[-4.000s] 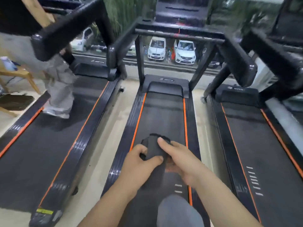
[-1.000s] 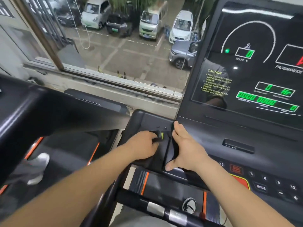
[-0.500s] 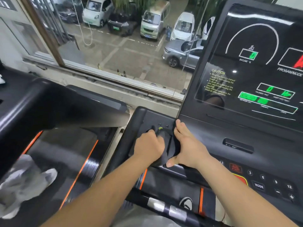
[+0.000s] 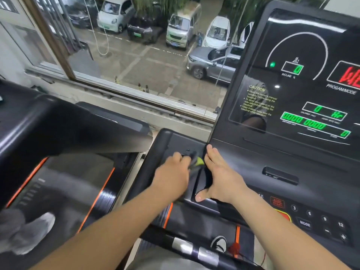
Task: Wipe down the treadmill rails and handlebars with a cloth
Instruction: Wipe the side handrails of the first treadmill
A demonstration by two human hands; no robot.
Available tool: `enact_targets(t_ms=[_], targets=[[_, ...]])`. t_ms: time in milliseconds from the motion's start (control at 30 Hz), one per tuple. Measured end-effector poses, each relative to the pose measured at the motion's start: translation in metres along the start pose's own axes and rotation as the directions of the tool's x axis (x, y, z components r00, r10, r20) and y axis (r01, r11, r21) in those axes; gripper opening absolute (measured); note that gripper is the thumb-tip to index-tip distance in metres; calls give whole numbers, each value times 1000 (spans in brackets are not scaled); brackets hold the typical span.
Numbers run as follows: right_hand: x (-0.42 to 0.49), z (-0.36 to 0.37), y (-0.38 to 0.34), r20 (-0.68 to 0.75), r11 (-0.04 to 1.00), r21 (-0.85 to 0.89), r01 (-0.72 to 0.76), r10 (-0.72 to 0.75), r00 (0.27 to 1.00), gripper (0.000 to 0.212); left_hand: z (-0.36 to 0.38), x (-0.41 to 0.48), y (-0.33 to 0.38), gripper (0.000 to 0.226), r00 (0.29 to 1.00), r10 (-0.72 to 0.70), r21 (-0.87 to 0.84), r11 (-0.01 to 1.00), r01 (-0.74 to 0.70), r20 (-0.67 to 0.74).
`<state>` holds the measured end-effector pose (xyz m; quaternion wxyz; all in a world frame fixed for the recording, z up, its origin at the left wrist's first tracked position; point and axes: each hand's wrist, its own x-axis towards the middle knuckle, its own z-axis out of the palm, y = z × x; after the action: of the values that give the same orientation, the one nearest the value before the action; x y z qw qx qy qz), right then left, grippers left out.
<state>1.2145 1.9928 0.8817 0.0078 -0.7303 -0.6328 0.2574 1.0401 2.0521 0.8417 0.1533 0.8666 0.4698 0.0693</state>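
My left hand (image 4: 173,176) grips a dark grey cloth (image 4: 195,162) with a yellow-green patch and presses it on the black left tray of the treadmill console (image 4: 175,141). My right hand (image 4: 220,176) lies flat beside it, fingers straight and thumb spread, on the same tray next to the cloth. The horizontal handlebar (image 4: 187,248) with silver pulse sensors runs below my forearms. The left side rail of the console (image 4: 153,162) slopes down beside my left hand.
The lit display panel (image 4: 292,75) rises at the right, with the button pad (image 4: 321,221) below it. A neighbouring treadmill (image 4: 58,129) stands at the left, where another person's grey shoe (image 4: 33,230) shows. A window (image 4: 136,55) lies ahead.
Four seconds ago I stood behind the treadmill holding the cloth in both hands. Over the last second my left hand slid the cloth a little forward on the tray; my right hand stayed flat.
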Motion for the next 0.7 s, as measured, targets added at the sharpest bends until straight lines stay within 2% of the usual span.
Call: enact_targets(t_ms=[67,133,233,333,367,400,467,500,600,700], targets=[[-1,0,0,4,1000,-4,-3,3,1000,149,1,7,4,29,995,-104,-33,994,104,-8],[-1,0,1,-3,1000,8,1,-1,1000,149,13,-23,15,36,998,-14,16,1000,15,-56],[0,-1,2,-7,1000,1,11,-11,1000,152,23,-72,12,60,988,141,-77,986,-146,-69],[0,-1,0,3,1000,-12,-3,3,1000,151,19,-52,-7,51,969,242,26,970,-241,-45],[0,-1,0,2,1000,-8,-7,7,1000,150,14,-35,-10,44,973,221,93,972,-215,-61],[0,-1,-1,2,1000,-6,-8,8,1000,149,9,-18,-10,37,989,132,119,985,-124,-65],[-1,0,0,-4,1000,-7,-9,9,1000,148,5,4,-1,31,995,-98,75,992,100,-31],[-1,1,0,-8,1000,-5,-11,11,1000,148,6,4,6,31,990,-138,70,988,140,-33],[0,1,1,-9,1000,11,-8,9,1000,149,19,-41,23,50,996,-22,35,999,25,-82],[0,1,2,-8,1000,6,-1,1,1000,151,24,-73,5,55,982,185,-12,983,-186,-24]])
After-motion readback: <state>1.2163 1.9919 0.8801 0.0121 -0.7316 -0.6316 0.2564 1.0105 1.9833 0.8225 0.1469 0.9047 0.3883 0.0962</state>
